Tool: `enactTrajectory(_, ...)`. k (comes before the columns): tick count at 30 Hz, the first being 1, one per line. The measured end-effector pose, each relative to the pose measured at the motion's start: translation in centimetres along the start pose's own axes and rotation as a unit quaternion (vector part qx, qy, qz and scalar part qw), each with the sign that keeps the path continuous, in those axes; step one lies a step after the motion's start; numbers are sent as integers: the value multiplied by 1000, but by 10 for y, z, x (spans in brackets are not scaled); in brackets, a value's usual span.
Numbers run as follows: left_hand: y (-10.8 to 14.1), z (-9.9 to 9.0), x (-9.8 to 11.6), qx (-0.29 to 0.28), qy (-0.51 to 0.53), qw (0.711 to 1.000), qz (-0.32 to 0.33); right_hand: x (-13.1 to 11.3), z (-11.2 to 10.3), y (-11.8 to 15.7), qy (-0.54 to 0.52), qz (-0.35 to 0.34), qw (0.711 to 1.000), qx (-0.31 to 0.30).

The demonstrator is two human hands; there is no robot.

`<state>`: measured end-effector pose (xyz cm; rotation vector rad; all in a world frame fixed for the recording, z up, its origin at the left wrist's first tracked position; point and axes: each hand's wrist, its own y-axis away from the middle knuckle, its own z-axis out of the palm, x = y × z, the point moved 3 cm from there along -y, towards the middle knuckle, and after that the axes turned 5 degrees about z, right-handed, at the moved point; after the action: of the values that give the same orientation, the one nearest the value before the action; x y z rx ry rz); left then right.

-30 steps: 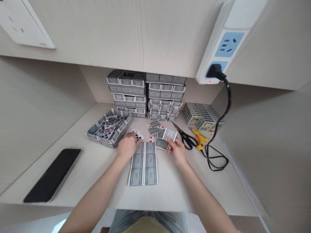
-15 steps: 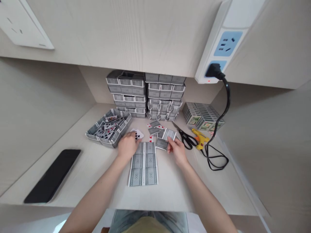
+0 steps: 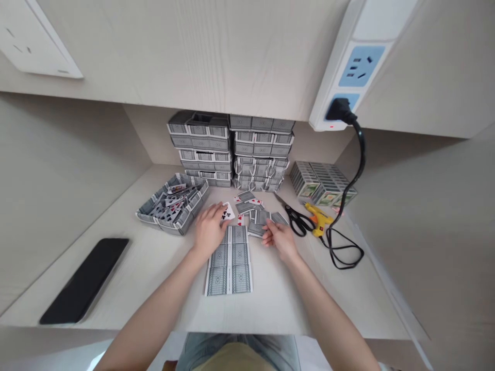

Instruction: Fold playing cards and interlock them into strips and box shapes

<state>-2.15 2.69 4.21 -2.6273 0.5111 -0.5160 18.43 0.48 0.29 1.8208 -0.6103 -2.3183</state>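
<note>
My left hand (image 3: 209, 226) has its fingers closed on a face-up black-suited playing card (image 3: 228, 211), just above a panel of joined cards (image 3: 240, 263) that lies back side up. My right hand (image 3: 277, 238) is at the near right side of a loose pile of cards (image 3: 256, 226), its fingers curled together; whether a card is between them is too small to tell. A card with red hearts (image 3: 240, 220) lies between the hands, beyond the panel. More cards, some face down, are scattered behind it.
A card-made tray (image 3: 176, 228) of loose cards stands left, a black phone (image 3: 85, 281) nearer. Stacked card-made boxes (image 3: 232, 149) stand behind. Scissors (image 3: 298, 221), a yellow glue gun (image 3: 320, 220) with its cord, and card packs (image 3: 323, 184) are at right.
My left hand has moved slightly right with its card. The card that my right hand held up is now down on the pile, and that hand has drawn slightly nearer to me.
</note>
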Motion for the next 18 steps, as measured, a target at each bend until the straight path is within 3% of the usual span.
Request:
enactTrajectory(5, -1, -6, 7, 19, 32, 999, 23, -3, 5, 4, 15, -8, 999, -36)
enactTrajectory(13, 7, -7, 35, -18, 137, 976, 168, -6, 25, 19, 85, -82, 980, -163)
enactTrajectory(18, 10, -2, 38, -25, 167, 970, 177, -5, 21, 14, 112, -116, 978, -135)
